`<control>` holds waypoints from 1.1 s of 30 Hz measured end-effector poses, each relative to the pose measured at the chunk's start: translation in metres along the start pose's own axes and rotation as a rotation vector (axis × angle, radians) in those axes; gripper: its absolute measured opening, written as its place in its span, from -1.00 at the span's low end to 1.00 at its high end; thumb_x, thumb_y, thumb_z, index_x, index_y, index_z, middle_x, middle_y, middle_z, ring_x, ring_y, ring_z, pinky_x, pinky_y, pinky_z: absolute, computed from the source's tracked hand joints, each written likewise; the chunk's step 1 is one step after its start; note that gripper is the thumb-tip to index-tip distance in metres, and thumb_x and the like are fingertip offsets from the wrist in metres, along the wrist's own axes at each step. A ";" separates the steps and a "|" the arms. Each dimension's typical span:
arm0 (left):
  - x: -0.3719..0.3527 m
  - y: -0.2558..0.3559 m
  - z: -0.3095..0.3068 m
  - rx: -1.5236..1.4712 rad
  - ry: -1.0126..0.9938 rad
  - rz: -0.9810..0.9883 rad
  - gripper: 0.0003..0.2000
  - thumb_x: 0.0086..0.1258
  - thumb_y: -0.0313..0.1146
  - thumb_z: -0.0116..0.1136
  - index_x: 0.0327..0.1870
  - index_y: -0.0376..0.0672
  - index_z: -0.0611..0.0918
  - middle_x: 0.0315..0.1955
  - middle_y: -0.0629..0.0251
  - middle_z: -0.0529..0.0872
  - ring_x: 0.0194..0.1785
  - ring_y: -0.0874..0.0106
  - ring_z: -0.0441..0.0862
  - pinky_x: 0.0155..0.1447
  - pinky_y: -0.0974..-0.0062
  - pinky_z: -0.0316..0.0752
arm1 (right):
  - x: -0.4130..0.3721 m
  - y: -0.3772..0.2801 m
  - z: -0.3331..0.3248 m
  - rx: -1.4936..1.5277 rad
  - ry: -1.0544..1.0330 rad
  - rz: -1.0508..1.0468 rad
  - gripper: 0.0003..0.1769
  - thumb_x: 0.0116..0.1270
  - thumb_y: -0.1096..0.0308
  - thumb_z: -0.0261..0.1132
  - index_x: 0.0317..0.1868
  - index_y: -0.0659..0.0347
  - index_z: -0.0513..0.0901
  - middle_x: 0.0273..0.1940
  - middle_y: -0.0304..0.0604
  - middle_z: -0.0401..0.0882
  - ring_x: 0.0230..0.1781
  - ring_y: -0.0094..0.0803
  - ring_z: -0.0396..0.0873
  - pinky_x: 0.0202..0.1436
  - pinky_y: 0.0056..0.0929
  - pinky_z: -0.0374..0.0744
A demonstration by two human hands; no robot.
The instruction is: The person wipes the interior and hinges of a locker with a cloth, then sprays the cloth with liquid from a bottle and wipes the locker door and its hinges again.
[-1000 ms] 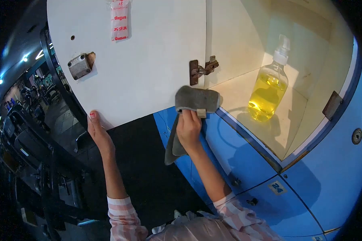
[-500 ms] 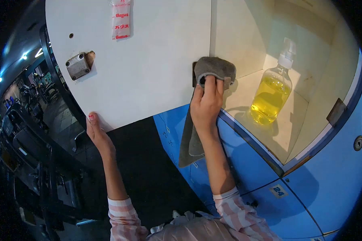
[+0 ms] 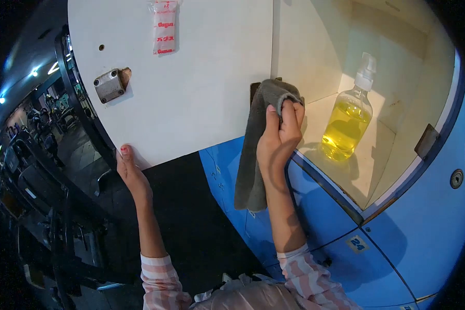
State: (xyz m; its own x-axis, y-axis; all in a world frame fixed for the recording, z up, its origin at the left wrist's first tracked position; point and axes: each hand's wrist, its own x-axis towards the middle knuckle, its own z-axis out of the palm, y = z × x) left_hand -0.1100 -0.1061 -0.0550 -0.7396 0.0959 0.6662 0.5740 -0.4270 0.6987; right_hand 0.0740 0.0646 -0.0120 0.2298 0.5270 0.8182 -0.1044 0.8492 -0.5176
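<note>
My left hand (image 3: 134, 173) grips the lower outer corner of the white locker door (image 3: 191, 93), its thumb on the white face and its other fingers hidden behind. A grey cloth (image 3: 256, 150) is pinched in my right hand (image 3: 280, 139) beside the hinge, at the door's inner edge. The cloth hangs down to the left of my wrist. Inside the open compartment (image 3: 382, 111) a clear pump bottle (image 3: 347, 124) with yellow liquid stands upright, right of my right hand.
A packet with red print (image 3: 165, 28) is on the door, above a metal latch (image 3: 109, 86). Blue locker doors (image 3: 423, 232) lie below and right, one with a number label (image 3: 357, 244). Gym equipment (image 3: 41, 181) stands at the left, beyond a dark floor mat (image 3: 191, 232).
My right hand has moved slightly right and down, and the cloth has shifted in its fingers. The door and my left hand appear slightly farther right in the view.
</note>
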 end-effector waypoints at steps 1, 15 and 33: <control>0.000 -0.001 -0.001 0.000 0.004 0.006 -0.53 0.39 -0.04 -0.17 -0.07 -0.38 0.45 -0.19 0.27 0.50 -0.09 0.54 0.37 0.07 0.61 0.18 | 0.001 -0.007 0.004 0.020 -0.025 -0.097 -0.80 0.14 0.50 0.13 -0.20 0.38 0.46 -0.23 0.05 0.42 -0.20 -0.11 0.38 -0.09 -0.35 0.36; -0.004 0.012 0.006 -0.042 0.016 -0.067 -0.47 0.36 -0.02 -0.14 0.05 -0.41 0.38 -0.08 0.19 0.49 0.00 0.47 0.36 0.15 0.56 0.15 | 0.000 -0.040 0.082 -0.301 -0.240 -0.499 -0.43 0.19 -0.06 0.11 -0.04 0.31 0.43 -0.23 0.01 0.50 -0.32 -0.13 0.48 -0.23 -0.22 0.33; 0.000 0.014 0.003 -0.002 -0.030 -0.077 -0.45 0.36 -0.02 -0.14 0.11 -0.39 0.34 -0.05 0.14 0.48 0.04 0.45 0.36 0.18 0.53 0.14 | 0.034 -0.072 0.105 -0.290 -0.238 -0.612 -0.51 0.19 -0.01 0.15 -0.04 0.20 0.44 -0.33 -0.11 0.57 -0.32 -0.20 0.52 -0.14 -0.17 0.34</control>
